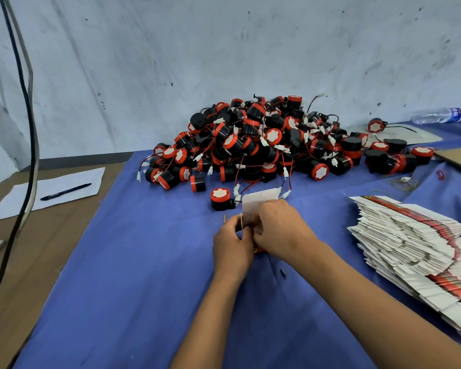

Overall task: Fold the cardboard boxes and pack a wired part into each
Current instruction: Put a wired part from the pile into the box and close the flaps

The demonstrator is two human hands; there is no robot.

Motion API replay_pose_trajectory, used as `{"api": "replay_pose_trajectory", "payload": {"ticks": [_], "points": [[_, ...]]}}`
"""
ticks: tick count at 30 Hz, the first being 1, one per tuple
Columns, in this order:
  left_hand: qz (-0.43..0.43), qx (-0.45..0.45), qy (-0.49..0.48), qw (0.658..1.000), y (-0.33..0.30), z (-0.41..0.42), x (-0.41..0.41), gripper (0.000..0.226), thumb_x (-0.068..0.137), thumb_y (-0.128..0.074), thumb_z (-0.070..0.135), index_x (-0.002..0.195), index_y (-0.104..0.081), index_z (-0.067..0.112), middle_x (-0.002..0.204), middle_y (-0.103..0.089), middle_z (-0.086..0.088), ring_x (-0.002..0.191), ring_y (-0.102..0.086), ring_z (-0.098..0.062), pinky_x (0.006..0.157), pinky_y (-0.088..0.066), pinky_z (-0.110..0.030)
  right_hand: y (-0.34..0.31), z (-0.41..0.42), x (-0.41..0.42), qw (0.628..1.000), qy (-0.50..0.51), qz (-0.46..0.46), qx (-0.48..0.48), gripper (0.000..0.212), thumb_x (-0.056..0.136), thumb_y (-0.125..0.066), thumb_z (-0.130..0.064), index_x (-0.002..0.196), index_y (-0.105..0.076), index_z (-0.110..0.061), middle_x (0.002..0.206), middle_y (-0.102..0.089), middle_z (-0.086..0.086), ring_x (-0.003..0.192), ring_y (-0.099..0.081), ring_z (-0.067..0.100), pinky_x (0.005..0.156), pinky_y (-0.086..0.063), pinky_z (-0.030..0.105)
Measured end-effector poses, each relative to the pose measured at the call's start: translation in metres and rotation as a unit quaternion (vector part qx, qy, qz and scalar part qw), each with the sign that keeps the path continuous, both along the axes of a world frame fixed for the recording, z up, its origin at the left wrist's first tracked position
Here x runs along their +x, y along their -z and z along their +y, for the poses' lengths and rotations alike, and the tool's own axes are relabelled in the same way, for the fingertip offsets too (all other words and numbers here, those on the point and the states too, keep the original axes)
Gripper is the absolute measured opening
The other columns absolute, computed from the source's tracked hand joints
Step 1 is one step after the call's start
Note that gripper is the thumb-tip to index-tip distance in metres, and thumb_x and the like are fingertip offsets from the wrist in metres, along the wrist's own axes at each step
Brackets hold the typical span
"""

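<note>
Your forearms run up to the box point(258, 206), which you hold mid-cloth just above the blue cloth point(133, 262). Your left hand point(233, 242) pinches its near edge, fingers curled; your right hand point(277, 230) curls over its side. Keep the creases square and tuck the flaps before letting go. One white flap stands up and points away from you, so the long axis seems to run near to far. A loose part point(220, 198) waits just beyond, the pile point(274, 139) behind, the flat stack point(415, 243) on your right.
</note>
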State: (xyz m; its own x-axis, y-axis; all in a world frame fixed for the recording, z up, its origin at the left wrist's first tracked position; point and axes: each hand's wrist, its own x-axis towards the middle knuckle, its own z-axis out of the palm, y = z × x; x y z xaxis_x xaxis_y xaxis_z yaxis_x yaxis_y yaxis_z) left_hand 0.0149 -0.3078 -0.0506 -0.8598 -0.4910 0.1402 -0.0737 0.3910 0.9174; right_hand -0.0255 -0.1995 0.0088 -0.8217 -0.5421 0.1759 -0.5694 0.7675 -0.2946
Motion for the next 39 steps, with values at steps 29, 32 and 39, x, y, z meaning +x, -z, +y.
{"api": "replay_pose_trajectory", "payload": {"ticks": [29,32,39], "points": [[0.028,0.200,0.138,0.970,-0.007,-0.006,0.015,0.021,0.102,-0.062,0.039,0.105,-0.075,0.023,0.092,-0.078,0.009,0.079,-0.072,-0.007,0.063,-0.051,-0.017,0.063,0.042,-0.019,0.841,0.015,-0.278,-0.464,0.018,0.101,-0.062,-0.018,0.096,-0.078,-0.025,0.084,-0.076,-0.007,0.070,-0.071,0.012,0.055,-0.054,0.023],[-0.001,0.241,0.124,0.963,-0.003,-0.016,0.018,0.034,0.109,-0.047,0.036,0.109,-0.076,0.018,0.081,-0.070,0.000,0.062,-0.056,-0.010,0.054,-0.044,-0.021,0.068,0.040,-0.023,0.857,0.022,-0.225,-0.463,0.021,0.098,-0.066,-0.012,0.109,-0.073,-0.029,0.098,-0.075,-0.003,0.083,-0.075,0.023,0.070,-0.062,0.036],[0.063,0.089,0.044,0.993,0.009,-0.005,0.013,0.033,0.091,-0.066,-0.003,0.097,-0.078,0.027,0.093,-0.076,0.010,0.080,-0.070,-0.009,0.067,-0.058,-0.024,0.073,0.040,-0.018,0.891,-0.056,-0.136,-0.430,0.031,0.095,-0.056,0.000,0.092,-0.071,-0.027,0.083,-0.068,0.001,0.072,-0.055,0.037,0.063,-0.047,0.043]]}}
